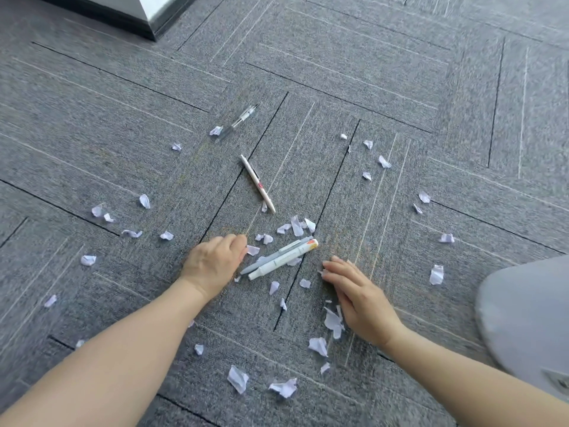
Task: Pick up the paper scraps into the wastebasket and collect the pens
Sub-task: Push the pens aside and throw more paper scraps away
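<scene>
Your left hand (214, 263): knuckles up on the carpet floor (400, 97), fingers curled under beside a paper scrap (252, 250); whether it pinches anything, you cannot tell. Your right hand (360, 298): fingers straight and together, tips touching a scrap. Between them: grey pen (277, 254) and white marker (283, 260), side by side. Beyond: white pen (257, 183), clear pen (237, 122). Small pale lilac scraps lie scattered all round. Grey rounded object (523, 322), right edge.

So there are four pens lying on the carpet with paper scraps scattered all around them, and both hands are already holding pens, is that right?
Not quite. The head view shows four pens, one clear, one white, and a grey and white pair, among the scraps, but neither the left hand nor the right hand holds a pen.
</scene>
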Available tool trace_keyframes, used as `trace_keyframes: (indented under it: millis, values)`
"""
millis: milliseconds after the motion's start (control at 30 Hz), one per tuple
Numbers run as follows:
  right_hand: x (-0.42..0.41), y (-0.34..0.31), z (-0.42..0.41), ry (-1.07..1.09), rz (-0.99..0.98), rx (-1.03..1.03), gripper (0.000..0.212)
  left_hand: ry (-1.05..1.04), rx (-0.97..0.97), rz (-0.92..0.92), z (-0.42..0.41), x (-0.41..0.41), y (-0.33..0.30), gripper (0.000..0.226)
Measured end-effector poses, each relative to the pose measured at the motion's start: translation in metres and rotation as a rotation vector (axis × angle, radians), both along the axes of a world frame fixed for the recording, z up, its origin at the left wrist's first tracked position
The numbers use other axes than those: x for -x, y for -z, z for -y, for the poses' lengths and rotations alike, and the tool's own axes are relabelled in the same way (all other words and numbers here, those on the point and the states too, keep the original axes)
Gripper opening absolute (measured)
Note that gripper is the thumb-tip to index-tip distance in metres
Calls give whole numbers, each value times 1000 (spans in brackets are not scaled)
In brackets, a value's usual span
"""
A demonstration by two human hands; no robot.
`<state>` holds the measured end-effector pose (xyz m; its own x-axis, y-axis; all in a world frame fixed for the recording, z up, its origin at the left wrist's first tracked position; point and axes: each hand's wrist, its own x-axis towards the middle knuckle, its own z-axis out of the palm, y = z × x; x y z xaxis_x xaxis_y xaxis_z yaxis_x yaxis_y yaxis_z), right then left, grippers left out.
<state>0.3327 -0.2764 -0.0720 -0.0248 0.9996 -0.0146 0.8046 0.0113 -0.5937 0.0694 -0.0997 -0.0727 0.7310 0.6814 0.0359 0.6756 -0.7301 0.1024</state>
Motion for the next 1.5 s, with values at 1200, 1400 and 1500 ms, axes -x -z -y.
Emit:
trace_keyframes:
  millis: [1200, 1400, 1500]
  values:
    - [-67, -243, -6, 869, -126, -521, 14, -21, 574, 1054, 100, -259, -218, 48]
    - [-148, -285, 91, 1207, -59, -464, 27, 306, 783, 1033, 180, -372, -278, 49]
    - [-174, -275, 130, 1353, -110, -253, 35, 449, 745, 757, 205, -405, -265, 48]
